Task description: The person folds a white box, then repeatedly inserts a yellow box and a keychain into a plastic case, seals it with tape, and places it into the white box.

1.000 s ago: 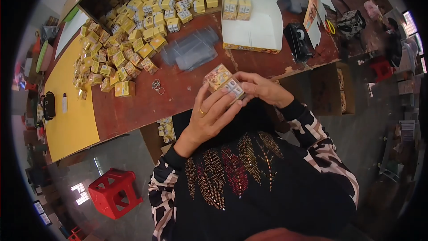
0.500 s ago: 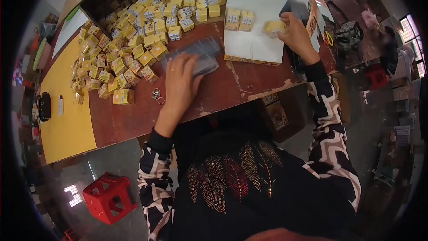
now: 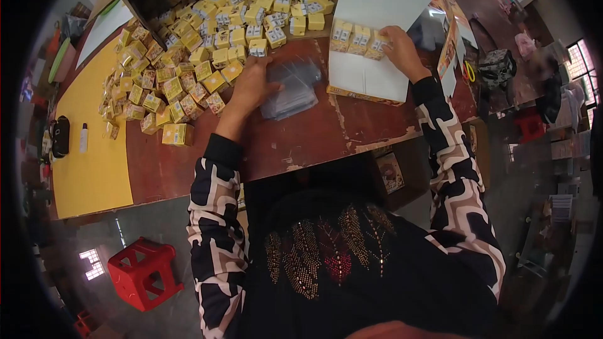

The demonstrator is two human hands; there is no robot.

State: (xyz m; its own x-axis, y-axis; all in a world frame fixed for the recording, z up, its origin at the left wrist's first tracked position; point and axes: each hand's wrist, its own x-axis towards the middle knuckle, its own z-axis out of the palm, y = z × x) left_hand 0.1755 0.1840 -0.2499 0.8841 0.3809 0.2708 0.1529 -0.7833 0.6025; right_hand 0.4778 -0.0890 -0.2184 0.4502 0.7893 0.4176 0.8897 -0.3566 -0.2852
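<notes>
My right hand reaches into an open white-lined carton, its fingers closed on a small yellow box. That box stands at the right end of a row, against two similar boxes. My left hand is at the near edge of a heap of small yellow boxes, close to a yellow-and-white box. Its thumb stands apart from its fingers, and nothing shows between them. Beside it on the table lies a stack of clear plastic sheets or sleeves.
The heap spills from a large cardboard box onto the red-brown table. A yellow sheet covers the table's left end, bearing a black case and a white tube. Yellow-handled scissors lie right. A red stool stands below.
My right hand has moved a small box leftward and down into line with the other two in the carton. My left hand has shifted off the plastic sheets toward the heap. The metal rings are now hidden.
</notes>
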